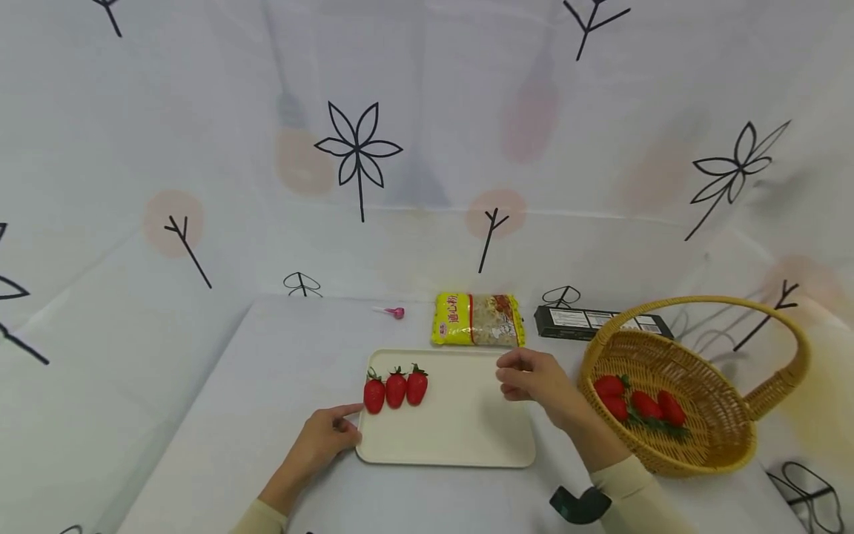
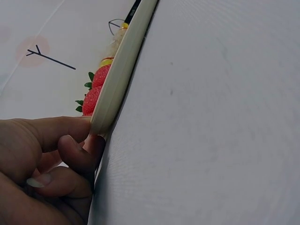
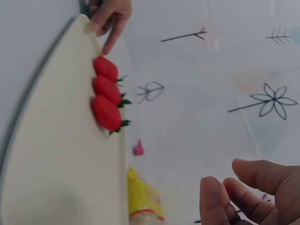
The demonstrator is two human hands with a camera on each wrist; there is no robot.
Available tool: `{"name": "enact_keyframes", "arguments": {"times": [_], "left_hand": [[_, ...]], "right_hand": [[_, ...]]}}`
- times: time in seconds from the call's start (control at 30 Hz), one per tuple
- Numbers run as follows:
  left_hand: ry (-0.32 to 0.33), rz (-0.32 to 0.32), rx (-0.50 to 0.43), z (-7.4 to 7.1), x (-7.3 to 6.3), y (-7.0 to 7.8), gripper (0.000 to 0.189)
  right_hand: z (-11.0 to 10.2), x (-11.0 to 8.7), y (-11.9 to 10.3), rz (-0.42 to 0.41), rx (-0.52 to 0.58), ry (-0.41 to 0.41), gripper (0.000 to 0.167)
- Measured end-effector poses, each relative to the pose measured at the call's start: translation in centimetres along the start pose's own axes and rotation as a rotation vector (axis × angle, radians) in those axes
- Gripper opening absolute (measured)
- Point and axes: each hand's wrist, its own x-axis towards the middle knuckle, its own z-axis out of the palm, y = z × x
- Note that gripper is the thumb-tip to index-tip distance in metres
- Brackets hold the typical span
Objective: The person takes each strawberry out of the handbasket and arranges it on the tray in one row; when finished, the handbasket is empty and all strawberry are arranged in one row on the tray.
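Fingers of the right hand (image 1: 542, 382) are loosely bent over the tray's right end, with a gap between thumb and fingertips and nothing held. Those of the left hand (image 1: 323, 441) are bent at the tray's left edge, with a light grip on the rim beside the endmost strawberry.

Largest is the white table (image 1: 280, 371), and on its right stands the wicker basket (image 1: 717, 426) with some strawberries (image 1: 646, 405) lying inside. The cream tray (image 1: 460, 430) lies flat in the middle; its left end bears three strawberries (image 1: 396, 387) in a close row, leaves toward the far side. Behind the tray are a black box (image 1: 574, 322), partly behind the basket handle, and a yellow bag (image 1: 450, 319). Smallest is a pink lollipop (image 1: 398, 313), left of the bag.

The work looks like laying strawberries from basket to tray in a row, and this seems a pause between berries. The next move would call for the right hand to reach into the basket and pinch one fruit, the left steadying the tray.

Only the head view shows the basket and its fruit. The left wrist view gives the rim side-on, with fingers against it. The right wrist view best shows the bare gap between thumb and fingers.
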Motion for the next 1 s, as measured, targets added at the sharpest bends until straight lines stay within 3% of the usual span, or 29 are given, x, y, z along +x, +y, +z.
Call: {"name": "enact_keyframes", "arguments": {"times": [0.23, 0.5, 0.63, 0.77, 1.0], "left_hand": [[-0.006, -0.012, -0.006, -0.1, -0.1, 0.0, 0.053], [0.001, -0.007, -0.018, -0.1, -0.1, 0.0, 0.054], [0.005, -0.011, -0.029, 0.0, -0.1, 0.0, 0.055], [0.005, -0.016, -0.026, 0.0, -0.2, 0.0, 0.055], [0.004, -0.022, -0.022, 0.0, -0.2, 0.1, 0.055]], "right_hand": [[-5.9, -3.3, -2.2, -0.063, 0.008, 0.06, 0.035], [-13.5, -5.4, -1.6, -0.122, 0.112, 0.08, 0.013], [-16.5, -6.1, -1.0, -0.11, 0.181, 0.087, 0.013], [-18.8, -6.1, -0.3, -0.099, 0.123, 0.072, 0.017], [-22.5, -4.5, 1.5, -0.077, -0.028, -0.038, 0.025]]}}
